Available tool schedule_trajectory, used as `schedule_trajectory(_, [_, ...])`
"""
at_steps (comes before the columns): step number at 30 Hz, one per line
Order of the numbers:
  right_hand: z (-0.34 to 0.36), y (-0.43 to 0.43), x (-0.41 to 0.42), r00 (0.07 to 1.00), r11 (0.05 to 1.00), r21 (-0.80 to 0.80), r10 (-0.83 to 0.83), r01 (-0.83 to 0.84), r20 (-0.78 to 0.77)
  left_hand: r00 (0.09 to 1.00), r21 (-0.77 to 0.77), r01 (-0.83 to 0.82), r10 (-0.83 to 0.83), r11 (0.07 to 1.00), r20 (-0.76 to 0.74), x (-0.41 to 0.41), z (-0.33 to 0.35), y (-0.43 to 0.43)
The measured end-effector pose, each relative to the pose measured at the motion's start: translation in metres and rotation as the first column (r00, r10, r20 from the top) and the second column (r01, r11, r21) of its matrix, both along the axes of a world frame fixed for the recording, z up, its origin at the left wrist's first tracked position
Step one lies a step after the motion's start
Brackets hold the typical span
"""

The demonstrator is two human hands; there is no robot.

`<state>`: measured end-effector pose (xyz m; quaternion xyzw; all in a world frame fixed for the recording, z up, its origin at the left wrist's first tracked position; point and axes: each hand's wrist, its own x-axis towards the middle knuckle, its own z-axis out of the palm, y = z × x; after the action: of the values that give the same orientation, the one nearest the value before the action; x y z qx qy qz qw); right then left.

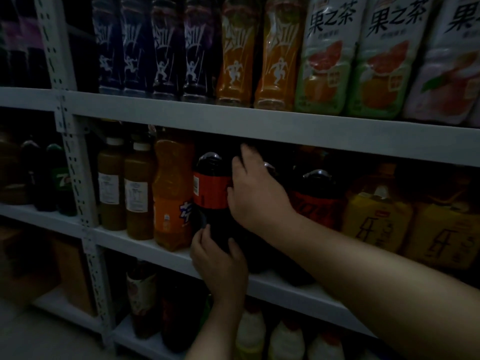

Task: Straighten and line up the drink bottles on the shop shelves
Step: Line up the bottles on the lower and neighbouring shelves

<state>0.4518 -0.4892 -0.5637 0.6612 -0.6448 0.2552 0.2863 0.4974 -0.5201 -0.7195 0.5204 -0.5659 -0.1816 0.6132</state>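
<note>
Cola bottle (211,188) stands upright, long axis vertical, neck upward.

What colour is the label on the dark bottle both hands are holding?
Red label with a white panel at its left edge, on the dark bottle; head view.

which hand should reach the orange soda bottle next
Left, likely: the left hand holds the dark red-labelled cola bottle low, right beside the orange plastic soda bottle; the right hand sits farther right.
</note>
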Motion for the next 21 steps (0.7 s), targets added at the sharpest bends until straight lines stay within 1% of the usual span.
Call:
schedule_trajectory(1, [0.003, -0.006, 0.007, 0.993, 0.996, 0.059, 0.063, -0.069, 0.098, 1.0, 0.028, -0.004, 0.004, 1.0, 0.001, 0.002, 0.005, -0.005])
schedule_trajectory(2, [0.008, -0.014, 0.014, 0.966, 0.988, 0.1, 0.092, -0.119, 0.24, 1.0, 0.042, 0.001, -0.001, 0.999, 0.018, 0.003, 0.009, -0.008])
schedule_trajectory(4, [0.027, -0.031, 0.026, 0.859, 0.982, 0.107, 0.083, -0.158, 0.506, 0.996, 0.036, 0.012, -0.015, 0.999, 0.093, 0.004, 0.009, -0.015])
schedule_trajectory(5, [0.037, -0.038, 0.03, 0.794, 0.981, 0.107, 0.066, -0.163, 0.604, 0.99, 0.036, 0.006, -0.011, 0.999, 0.143, 0.005, 0.007, -0.018])
schedule_trajectory(7, [0.049, -0.053, 0.034, 0.677, 0.974, 0.12, 0.042, -0.191, 0.735, 0.978, 0.076, -0.023, 0.007, 0.997, 0.209, 0.008, 0.002, -0.023])
schedule_trajectory(9, [0.055, -0.065, 0.033, 0.616, 0.968, 0.15, 0.007, -0.203, 0.788, 0.977, 0.117, -0.026, 0.0, 0.993, 0.212, 0.013, 0.0, -0.029])
schedule_trajectory(11, [0.059, -0.073, 0.033, 0.598, 0.961, 0.188, -0.032, -0.201, 0.801, 0.973, 0.103, 0.005, -0.029, 0.995, 0.23, 0.017, -0.003, -0.033])
schedule_trajectory(14, [0.058, -0.079, 0.035, 0.647, 0.968, 0.233, -0.119, -0.093, 0.753, 0.964, 0.075, 0.049, -0.067, 0.996, 0.258, 0.022, -0.01, -0.036])
schedule_trajectory(15, [0.056, -0.08, 0.035, 0.662, 0.972, 0.225, -0.123, -0.072, 0.74, 0.963, 0.076, 0.064, -0.081, 0.995, 0.259, 0.024, -0.013, -0.036])
schedule_trajectory(17, [0.053, -0.08, 0.037, 0.673, 0.98, 0.182, -0.081, -0.081, 0.735, 0.95, 0.074, 0.125, -0.141, 0.989, 0.28, 0.032, -0.017, -0.039])
schedule_trajectory(20, [0.051, -0.076, 0.037, 0.706, 0.984, 0.148, -0.032, -0.104, 0.708, 0.9, 0.096, 0.27, -0.287, 0.958, 0.328, 0.047, -0.019, -0.044])
schedule_trajectory(21, [0.05, -0.075, 0.036, 0.705, 0.982, 0.147, -0.021, -0.117, 0.708, 0.89, 0.099, 0.279, -0.296, 0.955, 0.346, 0.051, -0.019, -0.045])
